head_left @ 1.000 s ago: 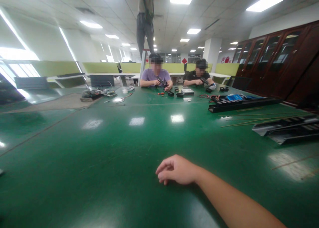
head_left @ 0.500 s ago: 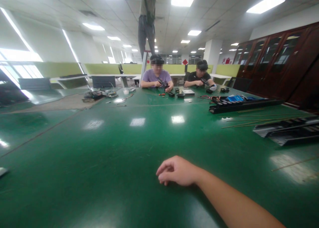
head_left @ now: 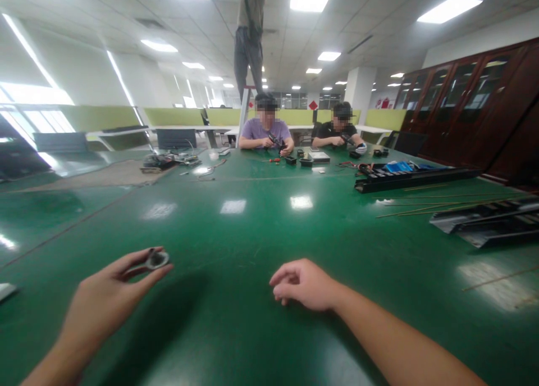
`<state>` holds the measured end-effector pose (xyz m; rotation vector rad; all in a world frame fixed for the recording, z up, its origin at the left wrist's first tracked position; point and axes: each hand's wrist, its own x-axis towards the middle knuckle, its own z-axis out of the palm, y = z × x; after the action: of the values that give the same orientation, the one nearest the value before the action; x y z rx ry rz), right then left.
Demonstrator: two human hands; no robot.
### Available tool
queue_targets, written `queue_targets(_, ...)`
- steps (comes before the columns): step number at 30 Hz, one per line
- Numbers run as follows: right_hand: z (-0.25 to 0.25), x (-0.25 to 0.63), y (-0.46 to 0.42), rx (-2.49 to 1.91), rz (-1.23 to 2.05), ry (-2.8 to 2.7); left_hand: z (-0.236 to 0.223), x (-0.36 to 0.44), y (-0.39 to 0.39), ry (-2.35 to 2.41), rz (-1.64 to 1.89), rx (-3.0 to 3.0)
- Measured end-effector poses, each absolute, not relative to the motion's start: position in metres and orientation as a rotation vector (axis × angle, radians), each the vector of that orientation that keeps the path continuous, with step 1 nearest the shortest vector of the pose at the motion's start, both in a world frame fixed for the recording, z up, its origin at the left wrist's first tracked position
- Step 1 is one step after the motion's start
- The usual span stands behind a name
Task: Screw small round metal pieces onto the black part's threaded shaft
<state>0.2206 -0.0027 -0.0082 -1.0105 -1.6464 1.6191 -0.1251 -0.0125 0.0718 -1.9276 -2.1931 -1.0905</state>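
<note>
My left hand [head_left: 107, 296] is raised over the green table [head_left: 236, 245] at the lower left, its thumb and fingers pinched on a small grey ring-shaped part [head_left: 156, 259]. My right hand [head_left: 304, 285] rests on the table near the middle, fingers loosely curled, with nothing visible in them. About a forearm's length of bare table separates the two hands.
Two seated people [head_left: 266, 132] work at the far edge among small tools and parts. Behind them a person stands on a ladder [head_left: 249, 37]. Long black trays [head_left: 415, 175] and thin rods [head_left: 442, 206] lie at the right. A flat grey object [head_left: 5, 290] shows at the left edge.
My left hand has come into view from the lower left holding the small ring-shaped part. My right hand has barely shifted.
</note>
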Motion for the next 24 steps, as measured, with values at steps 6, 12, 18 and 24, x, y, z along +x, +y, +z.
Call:
queue_targets(6, -0.008, 0.227, 0.004, -1.085, 1.376, -1.561, 0.046, -0.039, 0.01, -1.459, -1.033, -2.663)
queue_targets(12, -0.013, 0.225, 0.003, -1.061, 1.391, -1.575, 0.024, -0.01, -0.005, -1.266, -1.076, -2.857)
queue_targets(18, -0.014, 0.22, -0.005, -1.055, 1.378, -1.653, 0.017, -0.014, -0.011, -1.254, -1.101, -2.896)
queue_targets(24, -0.004, 0.222, -0.012, -1.093, 1.17, -1.883, 0.016, -0.012, -0.013, -1.194, -1.133, -2.927)
